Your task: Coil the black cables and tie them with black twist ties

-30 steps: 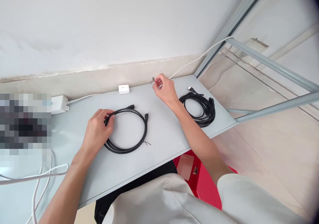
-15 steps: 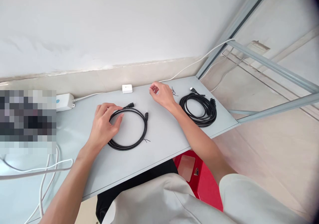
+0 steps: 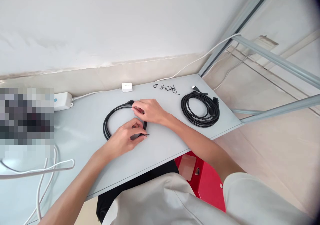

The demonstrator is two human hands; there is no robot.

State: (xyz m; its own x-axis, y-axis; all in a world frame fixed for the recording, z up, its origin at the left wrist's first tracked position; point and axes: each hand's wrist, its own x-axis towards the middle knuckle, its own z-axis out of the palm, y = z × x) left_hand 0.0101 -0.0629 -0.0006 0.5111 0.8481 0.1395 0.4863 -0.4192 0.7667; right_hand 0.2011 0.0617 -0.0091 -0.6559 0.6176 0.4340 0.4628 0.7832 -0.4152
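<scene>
A coiled black cable [image 3: 105, 126] lies on the table in front of me, with one plug [image 3: 130, 102] showing at its top. My left hand [image 3: 125, 135] is closed at the coil's lower right, thumb and fingers around the cable beside a thin black twist tie [image 3: 146, 135]. Over the coil's upper right, my right hand [image 3: 151, 110] has its fingers curled together near the plug. What its fingertips hold, if anything, is hidden. The coil's right side is partly covered by both hands.
A second, thicker coil of black cable [image 3: 183, 108] lies on the right of the table [image 3: 165, 148]. Several loose twist ties [image 3: 171, 88] sit near the wall, by a small white box [image 3: 127, 87]. Left are a white power strip [image 3: 63, 101] and white cords [image 3: 39, 195]. A metal frame [image 3: 277, 59] borders the right.
My right hand has moved left and down from near the loose ties to the coil. My left hand has shifted from the coil's upper left to its lower right, at the tie.
</scene>
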